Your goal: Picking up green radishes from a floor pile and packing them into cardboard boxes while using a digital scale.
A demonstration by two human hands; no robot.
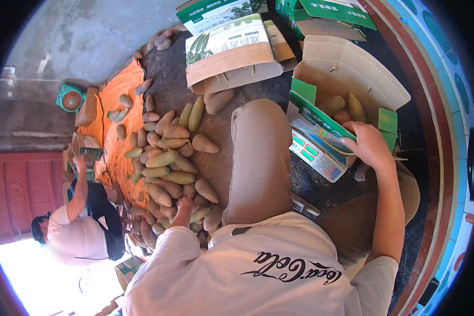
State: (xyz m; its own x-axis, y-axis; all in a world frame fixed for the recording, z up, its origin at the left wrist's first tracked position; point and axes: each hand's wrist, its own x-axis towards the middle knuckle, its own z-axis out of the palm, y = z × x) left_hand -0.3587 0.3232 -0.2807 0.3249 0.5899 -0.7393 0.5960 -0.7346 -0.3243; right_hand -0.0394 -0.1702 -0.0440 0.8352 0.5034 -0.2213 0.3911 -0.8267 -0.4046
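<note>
Seemingly left hand [185,203] touches piled sweet potatoes [166,158]; right hand [367,145] grips box [347,79].

Left hand [184,204] fingers buried among tubers [166,163], scale [317,152] part-hidden by carton [347,79]

tubers [166,158] left, box [347,79] on scale [316,152] right

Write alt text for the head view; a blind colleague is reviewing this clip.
A seated person's left hand reaches into a pile of sweet potatoes on the ground, while the right hand rests on the rim of an open cardboard box holding a few more, on a weighing scale. Another person crouches at left.
</note>
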